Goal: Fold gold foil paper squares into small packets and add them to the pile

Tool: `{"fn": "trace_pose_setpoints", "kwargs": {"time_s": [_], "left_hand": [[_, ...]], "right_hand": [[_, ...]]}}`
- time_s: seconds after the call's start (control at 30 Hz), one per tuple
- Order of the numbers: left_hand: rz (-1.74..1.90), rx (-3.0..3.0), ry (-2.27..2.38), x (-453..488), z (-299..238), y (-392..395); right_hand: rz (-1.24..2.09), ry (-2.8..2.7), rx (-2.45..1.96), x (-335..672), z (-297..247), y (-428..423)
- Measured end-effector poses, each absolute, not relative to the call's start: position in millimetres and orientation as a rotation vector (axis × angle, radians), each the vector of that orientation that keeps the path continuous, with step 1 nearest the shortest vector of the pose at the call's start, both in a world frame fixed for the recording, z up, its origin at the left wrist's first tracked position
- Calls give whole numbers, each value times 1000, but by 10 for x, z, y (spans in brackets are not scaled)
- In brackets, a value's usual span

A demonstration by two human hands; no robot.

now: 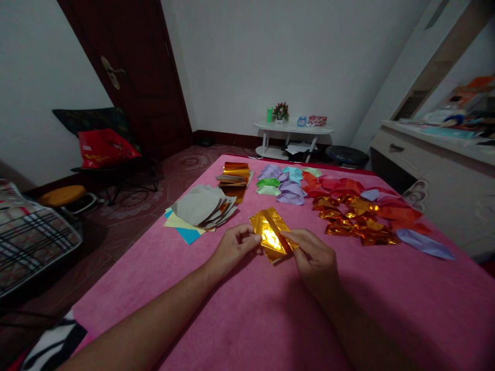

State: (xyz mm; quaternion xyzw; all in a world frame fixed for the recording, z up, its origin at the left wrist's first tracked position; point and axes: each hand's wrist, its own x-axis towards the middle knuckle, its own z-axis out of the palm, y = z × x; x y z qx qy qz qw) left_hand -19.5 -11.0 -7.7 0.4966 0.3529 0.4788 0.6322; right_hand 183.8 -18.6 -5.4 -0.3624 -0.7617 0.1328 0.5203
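Observation:
A shiny gold foil paper [270, 232], partly folded, lies on the pink table cover [240, 319] between my hands. My left hand [232, 247] pinches the paper's left edge with curled fingers. My right hand [315, 257] presses and grips its right side, fingers closed on the fold.
A stack of loose paper sheets [201, 208] lies to the left, more gold foil sheets [234, 175] behind it. Folded pastel pieces [284, 183] and several gold and red folded pieces [358, 211] lie at the right. A white cabinet [433, 165] stands beside the table.

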Motion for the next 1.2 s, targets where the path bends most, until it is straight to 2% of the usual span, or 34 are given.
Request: {"fn": "trace_pose_setpoints", "kwargs": {"time_s": [1.2], "left_hand": [[1100,1152,779,-200,-28,-124]], "right_hand": [[659,-1776,-938,1757,41,-236]]}}
